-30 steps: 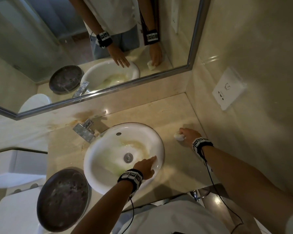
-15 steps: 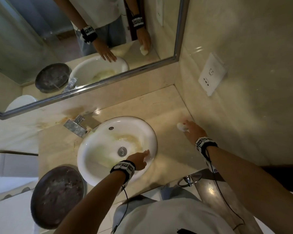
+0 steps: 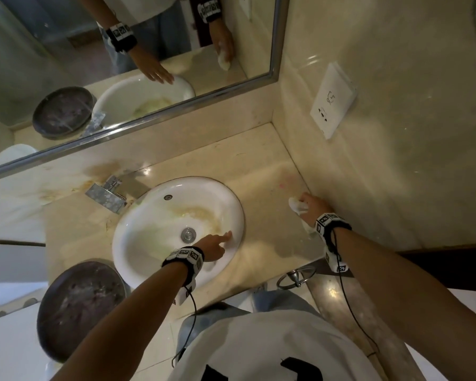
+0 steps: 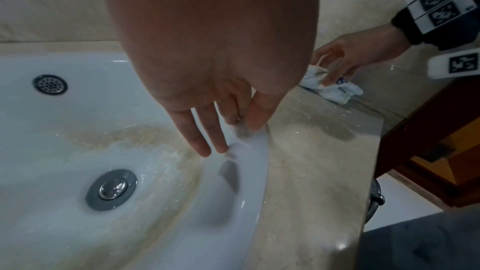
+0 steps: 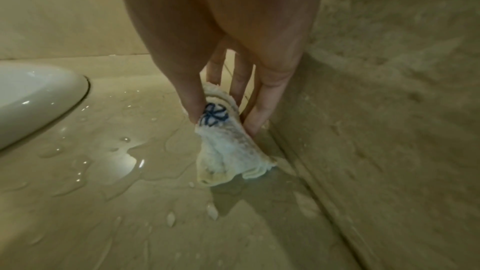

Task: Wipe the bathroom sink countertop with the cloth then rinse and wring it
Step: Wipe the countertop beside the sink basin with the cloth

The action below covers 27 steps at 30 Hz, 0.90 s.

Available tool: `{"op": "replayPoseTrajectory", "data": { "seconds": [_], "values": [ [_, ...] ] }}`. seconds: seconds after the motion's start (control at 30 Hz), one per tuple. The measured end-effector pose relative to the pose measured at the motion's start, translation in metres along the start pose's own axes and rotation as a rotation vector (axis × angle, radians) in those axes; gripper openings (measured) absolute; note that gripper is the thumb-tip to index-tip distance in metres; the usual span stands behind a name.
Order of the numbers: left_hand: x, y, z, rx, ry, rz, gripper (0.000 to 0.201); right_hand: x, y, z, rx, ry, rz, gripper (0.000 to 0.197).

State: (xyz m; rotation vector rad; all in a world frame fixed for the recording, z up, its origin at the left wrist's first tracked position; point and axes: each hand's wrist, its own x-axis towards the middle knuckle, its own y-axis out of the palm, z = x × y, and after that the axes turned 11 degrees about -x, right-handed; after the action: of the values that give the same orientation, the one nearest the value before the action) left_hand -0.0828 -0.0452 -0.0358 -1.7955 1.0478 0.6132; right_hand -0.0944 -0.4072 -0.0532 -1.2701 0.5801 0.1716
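A small white cloth [image 3: 296, 204] [image 5: 228, 151] [image 4: 330, 85] with a blue mark lies bunched on the beige countertop [image 3: 267, 243], close to the right wall. My right hand [image 3: 312, 206] [image 5: 223, 110] pinches it between thumb and fingers and holds it down on the wet stone. My left hand [image 3: 217, 243] [image 4: 226, 134] rests with straight fingers on the right rim of the white sink [image 3: 138, 243] and holds nothing. The sink bowl is stained yellow-brown around the drain [image 3: 188, 234] [image 4: 111, 189].
A chrome faucet [image 3: 107, 193] stands at the sink's back left. A dark round dish [image 3: 80, 309] sits at the front left. Water puddles [image 5: 116, 161] lie on the counter left of the cloth. A wall socket [image 3: 331, 101] and a mirror [image 3: 121, 64] are behind.
My right hand has slid the cloth to the right, closer to the side wall. My left hand stays on the sink rim.
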Motion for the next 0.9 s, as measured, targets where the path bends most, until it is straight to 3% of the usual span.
{"op": "replayPoseTrajectory", "data": {
  "seconds": [0.5, 0.77, 0.9],
  "values": [
    [0.003, 0.004, 0.012, -0.129, 0.009, -0.016, 0.070, -0.019, 0.019, 0.054, -0.003, -0.064, 0.019, 0.030],
    [0.003, 0.008, 0.014, -0.131, 0.009, -0.018, 0.069, -0.031, 0.048, 0.114, 0.117, -0.154, 0.032, 0.030],
    [0.000, 0.008, 0.014, -0.140, 0.009, -0.015, 0.070, -0.027, 0.049, 0.116, 0.171, -0.146, 0.097, 0.029]
  ]
}}
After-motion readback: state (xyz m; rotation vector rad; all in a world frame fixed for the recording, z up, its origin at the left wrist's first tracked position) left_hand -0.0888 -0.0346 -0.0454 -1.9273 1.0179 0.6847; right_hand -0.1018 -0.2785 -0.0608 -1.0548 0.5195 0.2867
